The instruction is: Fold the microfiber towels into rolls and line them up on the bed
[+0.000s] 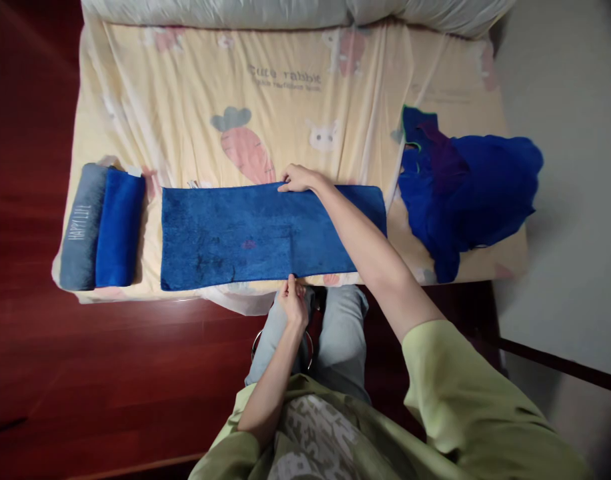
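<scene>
Head view: blue towel [210, 233] lies spread flat and lengthwise along the near side of the yellow printed sheet [180, 113], right in front of the person. Left hand [294, 303] has a narrow pinch on its near edge, a bit right of the middle. Right hand [300, 179] reaches across and pinches the far edge, almost opposite; the underside fingers are hidden from me. Short crease runs up from the left hand's pinch.

Handling, my read: light, soft, limp, not slippery, nothing fragile. It won't hold its shape unsupported, so I'd expect sag between grip points. I'd take it by opposite edges, thumb on top, fingers under, as both hands do; pinching mid-surface would probably just bunch the pile.

Around it: grey roll [80, 230] marked HAPPY LIFE and bright blue roll [119, 230] sit side by side, left of the towel. Crumpled blue cloth heap [485, 187] lies off to the right, apart from the towel.
</scene>
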The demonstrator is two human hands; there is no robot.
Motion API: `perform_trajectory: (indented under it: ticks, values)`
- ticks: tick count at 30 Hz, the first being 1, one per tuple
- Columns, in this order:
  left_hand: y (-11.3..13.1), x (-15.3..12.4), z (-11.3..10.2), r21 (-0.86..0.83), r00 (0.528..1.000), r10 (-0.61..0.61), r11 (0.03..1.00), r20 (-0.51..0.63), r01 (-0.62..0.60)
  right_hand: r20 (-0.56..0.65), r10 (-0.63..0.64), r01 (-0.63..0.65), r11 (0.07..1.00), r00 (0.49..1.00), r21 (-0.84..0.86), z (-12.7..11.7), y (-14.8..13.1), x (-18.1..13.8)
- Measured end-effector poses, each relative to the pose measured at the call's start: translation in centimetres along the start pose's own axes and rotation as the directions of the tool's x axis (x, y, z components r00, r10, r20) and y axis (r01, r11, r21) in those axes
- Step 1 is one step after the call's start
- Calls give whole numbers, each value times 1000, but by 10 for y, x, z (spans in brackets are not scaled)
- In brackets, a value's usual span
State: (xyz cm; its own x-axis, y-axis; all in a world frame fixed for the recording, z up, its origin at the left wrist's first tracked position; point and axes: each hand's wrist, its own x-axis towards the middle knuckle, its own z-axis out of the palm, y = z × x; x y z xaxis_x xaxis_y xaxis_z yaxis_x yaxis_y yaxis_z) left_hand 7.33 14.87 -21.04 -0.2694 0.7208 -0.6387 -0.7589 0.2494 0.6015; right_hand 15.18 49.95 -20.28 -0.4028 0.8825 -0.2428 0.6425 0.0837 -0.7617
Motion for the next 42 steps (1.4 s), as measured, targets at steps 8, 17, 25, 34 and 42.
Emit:
perform_trajectory:
  ticks: [8, 17, 25, 34, 42]
  values:
    - [22, -23, -14, 143, 990, 138, 981, -19, -134, -150, -7, 39, 976, 989, 214, -26, -49, -46]
    - [119, -63, -29, 361, 892, 436, 818, 117, -447, -360, -145, 256, 924, 922, 285, -74, -135, -131]
    - [268, -90, -14, 476, 615, 725, 441, 311, -761, -535, -208, 411, 863, 819, 293, -112, -212, -222]
    - [414, -127, 53, 390, 474, 782, 321, 404, -863, -725, -244, 549, 807, 645, 217, -135, -289, -309]
    - [435, -162, 89, 412, 561, 687, 393, 462, -822, -737, -171, 530, 799, 654, 284, -141, -296, -376]
